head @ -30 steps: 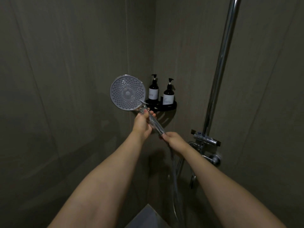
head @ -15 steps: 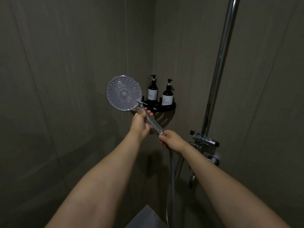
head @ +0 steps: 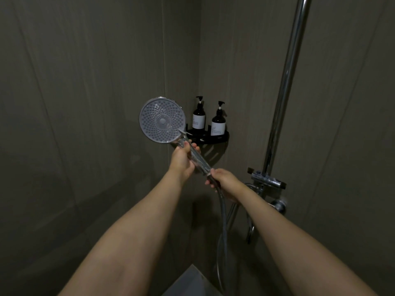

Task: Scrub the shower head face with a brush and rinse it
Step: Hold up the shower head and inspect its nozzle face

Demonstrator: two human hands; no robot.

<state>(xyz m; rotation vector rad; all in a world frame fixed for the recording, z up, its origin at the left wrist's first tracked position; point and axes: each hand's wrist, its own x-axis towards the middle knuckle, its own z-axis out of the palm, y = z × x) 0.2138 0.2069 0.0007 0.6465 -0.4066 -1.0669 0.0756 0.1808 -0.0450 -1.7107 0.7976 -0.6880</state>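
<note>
The shower head [head: 162,120] has moved a little left since before. The left hand [head: 181,160] grips its clear handle, fingers curled round it, face toward the person. The right hand [head: 225,182] pinches the handle's end where the hose [head: 223,221] joins.

- Shower head [head: 162,120]: matt grey plastic face, studded with small nozzles; glossy chrome rim; clear, see-through handle.
- Hose [head: 223,221]: ribbed metal, dull sheen.
- Riser rail [head: 286,82]: polished chrome, mirror-bright.
- Mixer valve [head: 266,181]: glossy chrome metal.
- Pump bottles [head: 218,124]: dark glossy body, matt white paper-like labels.
- Corner shelf [head: 210,138]: matt black.
- Wall panels [head: 85,82]: smooth, matt grey-brown, faint grain.
</note>
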